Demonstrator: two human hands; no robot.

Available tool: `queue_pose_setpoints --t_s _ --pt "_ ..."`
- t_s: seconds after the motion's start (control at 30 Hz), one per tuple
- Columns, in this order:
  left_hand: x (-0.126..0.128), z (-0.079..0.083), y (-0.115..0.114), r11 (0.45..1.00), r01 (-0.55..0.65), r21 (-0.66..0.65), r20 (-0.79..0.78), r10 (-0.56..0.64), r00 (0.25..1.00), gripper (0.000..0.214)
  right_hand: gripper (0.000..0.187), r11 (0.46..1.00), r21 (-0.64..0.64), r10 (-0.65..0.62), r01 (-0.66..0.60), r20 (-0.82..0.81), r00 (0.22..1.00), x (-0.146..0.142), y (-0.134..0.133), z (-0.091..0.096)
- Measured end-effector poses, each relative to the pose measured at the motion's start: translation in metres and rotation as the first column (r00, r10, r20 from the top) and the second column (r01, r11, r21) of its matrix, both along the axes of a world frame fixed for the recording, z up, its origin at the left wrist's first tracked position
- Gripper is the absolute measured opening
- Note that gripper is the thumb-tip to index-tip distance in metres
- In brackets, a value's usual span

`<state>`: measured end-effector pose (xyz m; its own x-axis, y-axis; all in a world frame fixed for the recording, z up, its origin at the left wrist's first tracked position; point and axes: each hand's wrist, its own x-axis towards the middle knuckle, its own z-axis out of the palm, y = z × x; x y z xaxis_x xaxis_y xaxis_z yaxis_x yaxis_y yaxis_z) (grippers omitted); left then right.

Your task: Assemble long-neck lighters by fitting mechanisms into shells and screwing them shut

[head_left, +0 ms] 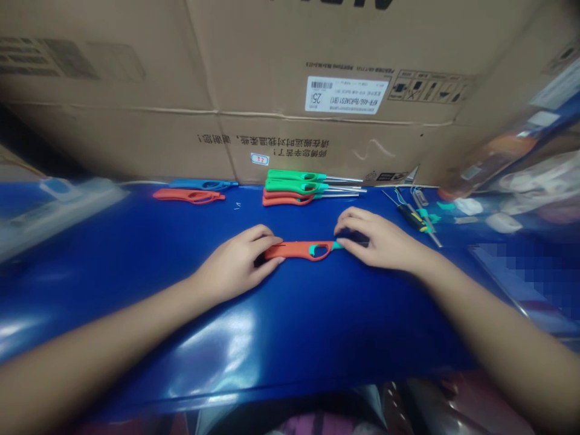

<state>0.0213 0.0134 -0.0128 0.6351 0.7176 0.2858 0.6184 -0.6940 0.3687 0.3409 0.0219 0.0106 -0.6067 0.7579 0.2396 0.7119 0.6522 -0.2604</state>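
An orange utility lighter (296, 249) with a green trigger lies crosswise between my two hands, just above or on the blue tabletop. My left hand (242, 260) is closed around its handle end, thumb below and fingers above. At the other end, my right hand (376, 238) pinches the green nose piece, fingers bent over it. Part of that tip is hidden by the fingers, and no long metal tube shows there. Beyond my hands lies a stack of green lighters (290, 181) and orange lighters (285, 197) with metal tubes.
Blue (194, 184) and orange lighter bodies (181, 195) without visible tubes lie at the back left. A screwdriver (410, 217), metal tubes and small green parts (432, 216) sit at the back right. A cardboard box (272, 90) walls off the back. A plastic bottle (489, 160) stands right.
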Motion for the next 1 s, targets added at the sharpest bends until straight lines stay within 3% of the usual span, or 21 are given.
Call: queue_pose_setpoints --t_s 0.07,0.13,0.2,0.27,0.37,0.47,0.63,0.77,0.83,0.9,0.93,0.97,1.0 --pt "0.000 0.000 0.000 1.000 -0.002 -0.001 -0.011 0.002 1.000 0.033 0.017 0.980 0.128 -0.155 0.149 0.037 0.987 0.011 0.007 0.000" --pt "0.001 0.000 -0.001 1.000 0.000 -0.013 -0.014 0.000 1.000 0.033 0.016 0.912 0.220 -0.367 0.345 0.066 0.928 0.027 0.014 0.003" --pt "0.001 0.001 -0.001 1.000 0.008 -0.027 -0.003 -0.008 1.000 0.033 0.018 0.801 0.265 -0.570 0.536 0.066 0.819 0.044 0.020 0.007" --pt "0.001 0.002 -0.002 0.999 0.012 -0.038 0.013 -0.012 1.000 0.034 0.025 0.665 0.277 -0.743 0.694 0.141 0.655 0.058 0.023 0.011" --pt "0.001 0.003 -0.003 0.999 0.009 -0.053 0.030 -0.008 1.000 0.033 0.043 0.508 0.212 -0.830 0.835 0.380 0.408 0.072 0.026 0.014" --pt "0.001 0.005 -0.004 0.997 0.004 -0.074 0.035 -0.002 0.999 0.031 0.044 0.463 0.127 -0.797 0.877 0.492 0.349 0.077 0.028 0.011" --pt "0.002 0.005 -0.004 0.994 -0.004 -0.109 0.052 0.010 0.999 0.028 0.032 0.458 0.074 -0.827 0.886 0.400 0.395 0.074 0.026 0.017" --pt "0.006 0.001 -0.005 0.992 0.005 -0.127 0.105 0.008 0.994 0.028 0.036 0.526 0.142 -0.850 0.838 0.080 0.520 0.055 0.018 0.033" --pt "0.009 -0.003 -0.005 0.991 0.005 -0.136 0.141 0.014 0.990 0.029 0.037 0.585 0.174 -0.791 0.792 -0.094 0.604 0.035 0.014 0.034" --pt "0.011 -0.006 -0.006 0.990 0.014 -0.141 0.187 0.012 0.982 0.030 0.035 0.679 0.131 -0.705 0.723 -0.158 0.691 0.007 0.008 0.028" --pt "0.012 -0.008 -0.006 0.990 0.024 -0.141 0.209 0.006 0.978 0.030 0.032 0.747 0.089 -0.638 0.659 -0.185 0.748 -0.008 0.004 0.022" --pt "0.012 -0.009 -0.006 0.990 0.039 -0.138 0.227 -0.006 0.974 0.030 0.031 0.849 -0.001 -0.511 0.528 -0.256 0.821 -0.024 0.001 0.016" --pt "0.012 -0.011 -0.006 0.990 0.054 -0.130 0.239 -0.022 0.971 0.031 0.029 0.914 -0.067 -0.401 0.400 -0.298 0.866 -0.040 -0.002 0.009"
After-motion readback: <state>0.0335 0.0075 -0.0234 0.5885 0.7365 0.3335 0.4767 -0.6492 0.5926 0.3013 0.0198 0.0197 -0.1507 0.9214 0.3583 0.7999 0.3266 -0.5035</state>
